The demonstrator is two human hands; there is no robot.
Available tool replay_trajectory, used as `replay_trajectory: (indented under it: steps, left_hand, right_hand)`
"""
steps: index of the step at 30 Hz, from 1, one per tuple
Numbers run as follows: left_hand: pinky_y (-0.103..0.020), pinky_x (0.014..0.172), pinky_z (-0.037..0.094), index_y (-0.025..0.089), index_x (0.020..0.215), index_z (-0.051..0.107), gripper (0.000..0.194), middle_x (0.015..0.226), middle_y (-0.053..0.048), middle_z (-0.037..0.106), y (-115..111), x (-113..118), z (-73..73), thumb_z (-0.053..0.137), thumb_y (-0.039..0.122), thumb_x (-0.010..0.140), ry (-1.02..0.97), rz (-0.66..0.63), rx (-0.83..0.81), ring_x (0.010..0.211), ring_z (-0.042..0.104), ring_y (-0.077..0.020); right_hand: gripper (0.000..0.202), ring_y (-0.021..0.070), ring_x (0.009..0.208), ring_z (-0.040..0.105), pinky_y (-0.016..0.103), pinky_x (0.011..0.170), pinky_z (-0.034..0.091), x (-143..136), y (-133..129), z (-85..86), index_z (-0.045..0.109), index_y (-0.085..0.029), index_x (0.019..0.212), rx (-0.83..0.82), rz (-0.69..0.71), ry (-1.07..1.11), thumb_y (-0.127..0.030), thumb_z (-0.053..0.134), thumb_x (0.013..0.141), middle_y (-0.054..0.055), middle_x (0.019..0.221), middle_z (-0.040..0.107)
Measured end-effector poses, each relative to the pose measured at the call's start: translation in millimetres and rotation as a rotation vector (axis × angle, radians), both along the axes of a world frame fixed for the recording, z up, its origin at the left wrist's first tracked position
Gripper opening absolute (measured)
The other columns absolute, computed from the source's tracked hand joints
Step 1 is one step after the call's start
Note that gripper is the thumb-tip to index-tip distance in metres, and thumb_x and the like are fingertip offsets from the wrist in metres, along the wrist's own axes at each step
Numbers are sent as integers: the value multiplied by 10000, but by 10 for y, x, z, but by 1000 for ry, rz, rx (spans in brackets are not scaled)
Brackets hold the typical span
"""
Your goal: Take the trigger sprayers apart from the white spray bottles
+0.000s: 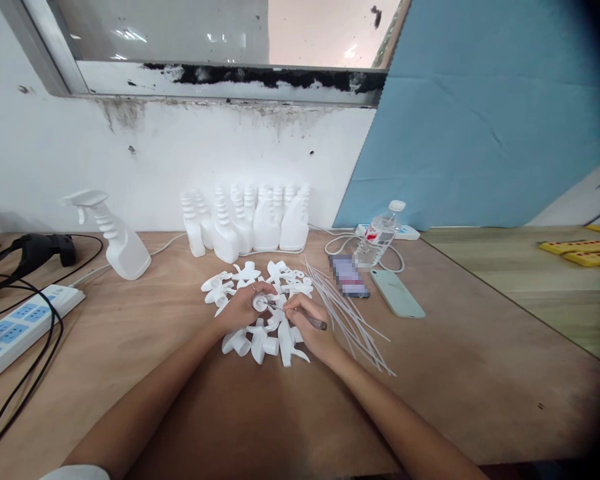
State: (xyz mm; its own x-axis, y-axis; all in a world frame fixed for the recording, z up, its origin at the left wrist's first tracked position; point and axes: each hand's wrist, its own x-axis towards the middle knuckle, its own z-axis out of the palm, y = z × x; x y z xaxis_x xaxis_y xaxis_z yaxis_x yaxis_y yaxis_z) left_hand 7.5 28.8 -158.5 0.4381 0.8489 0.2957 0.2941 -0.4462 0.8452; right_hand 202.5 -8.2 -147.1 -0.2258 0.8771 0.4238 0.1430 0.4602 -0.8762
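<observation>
My left hand is closed on a white spray trigger head, its round opening turned towards me. In my right hand is a slim tool with a dark handle end. The tool's thin metal tip points left at the opening; whether it is inside, I cannot tell. Several more white trigger heads and small white parts lie loose around both hands. To the right of them, long thin white tubes are spread on the wooden table.
White bottles without heads stand along the wall. A complete spray bottle stands left, near a power strip, black cables and a black headset. On the right are two phones and a clear water bottle.
</observation>
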Motion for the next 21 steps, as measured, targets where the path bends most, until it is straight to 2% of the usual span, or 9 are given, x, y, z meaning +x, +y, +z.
replay_trajectory:
  steps: [4, 9, 14, 21]
  left_hand:
    - [-316, 840, 473, 180, 1025, 592, 328, 1014, -44, 637, 8, -9, -4, 595, 114, 704, -26, -4, 6, 934, 604, -201]
    - [-318, 820, 478, 173, 1016, 596, 326, 1001, -42, 644, 9, -10, -8, 629, 126, 695, -40, -9, 4, 910, 609, -198]
    - [-334, 848, 471, 166, 1027, 608, 296, 1040, -60, 648, -8, -2, 6, 600, 141, 732, -36, -43, -7, 953, 611, -207]
    - [-328, 843, 473, 171, 1041, 614, 330, 1044, -67, 652, -2, -12, -8, 614, 132, 713, -7, -58, -17, 935, 613, -205]
  right_hand:
    - [111, 130, 657, 519, 246, 618, 407, 13, 35, -34, 552, -199, 714, -75, 24, 22, -196, 503, 814, -14, 707, 559]
    - [90, 139, 722, 538, 263, 691, 406, -8, 39, -37, 565, -201, 731, -22, 79, -42, -210, 532, 814, -9, 740, 576]
    - [92, 129, 632, 514, 251, 594, 386, 1, 51, 3, 568, -204, 700, -220, 81, 109, -206, 526, 783, -21, 669, 566]
    - [106, 133, 597, 512, 263, 592, 392, -9, 128, -87, 586, -202, 656, -333, 64, 282, -191, 526, 744, -21, 605, 569]
